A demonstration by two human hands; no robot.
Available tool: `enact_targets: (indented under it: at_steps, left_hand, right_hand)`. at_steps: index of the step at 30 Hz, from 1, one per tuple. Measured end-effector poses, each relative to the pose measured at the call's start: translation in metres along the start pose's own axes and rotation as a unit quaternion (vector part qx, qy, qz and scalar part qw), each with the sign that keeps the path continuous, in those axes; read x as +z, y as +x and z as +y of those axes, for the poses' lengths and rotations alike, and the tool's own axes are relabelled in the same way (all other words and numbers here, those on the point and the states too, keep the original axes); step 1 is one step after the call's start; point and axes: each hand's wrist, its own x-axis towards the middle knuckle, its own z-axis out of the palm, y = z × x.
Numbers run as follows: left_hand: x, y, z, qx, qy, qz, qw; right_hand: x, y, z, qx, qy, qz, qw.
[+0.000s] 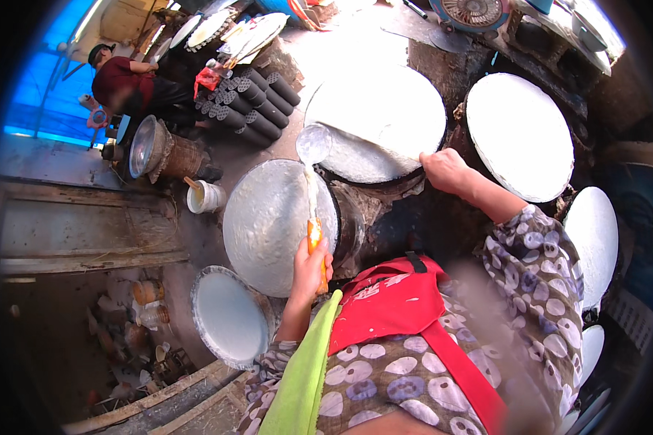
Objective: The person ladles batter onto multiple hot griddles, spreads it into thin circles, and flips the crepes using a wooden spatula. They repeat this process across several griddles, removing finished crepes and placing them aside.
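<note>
My left hand (pixel 311 266) grips the orange handle of a round metal ladle (pixel 314 144). White batter clings to its shaft, and its bowl overlaps the near rim of a large round griddle (pixel 359 157). A white sheet (pixel 381 114) covers that griddle, bright on its far part and greyer on the near part. At the griddle's right rim, my right hand (pixel 445 169) has its fingertips pinched on the sheet's edge. Below the ladle stands a wide round vessel (pixel 277 234) with a pale, lumpy surface. Glare hides detail on the sheet.
More white-coated griddles (pixel 519 136) (pixel 592 244) curve round on my right. A basin of white liquid (pixel 231 315) and a small white bucket (pixel 204 197) stand on the left. Stacked coal briquettes (pixel 250 106) lie beyond, near a person (pixel 128 81). A fan (pixel 470 12) stands at the back.
</note>
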Motion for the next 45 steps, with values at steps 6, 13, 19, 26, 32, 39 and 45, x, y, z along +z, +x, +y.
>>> enact_targets:
  at_steps: [6, 13, 19, 26, 32, 39, 45]
  left_hand:
    - [-0.003, 0.005, -0.005, 0.015, 0.01, -0.012, 1.0]
    - [0.002, 0.02, -0.01, 0.015, 0.022, -0.016, 1.0]
    - [0.002, 0.021, -0.005, 0.006, 0.019, -0.007, 1.0]
    - [0.003, 0.027, -0.007, -0.004, -0.006, -0.023, 1.0]
    - [0.007, 0.023, -0.004, -0.052, -0.101, -0.035, 0.993]
    - [0.046, 0.038, 0.036, 0.019, -0.073, -0.105, 0.992]
    - [0.07, 0.092, 0.02, 0.049, 0.008, -0.099, 0.994]
  right_hand:
    - [0.03, -0.051, 0.008, 0.236, 0.101, 0.109, 0.96]
    - [0.046, -0.044, -0.109, 0.247, 0.184, 0.038, 0.951]
    - [0.04, -0.015, -0.11, 0.221, 0.243, 0.1, 0.939]
    - [0.056, -0.024, -0.136, 0.222, 0.249, 0.045, 0.942]
    - [0.068, -0.002, -0.172, 0.176, 0.474, 0.039, 0.862]
    - [0.033, -0.003, -0.115, 0.231, 0.473, 0.061, 0.848]
    - [0.023, -0.001, -0.042, 0.255, 0.28, 0.101, 0.92]
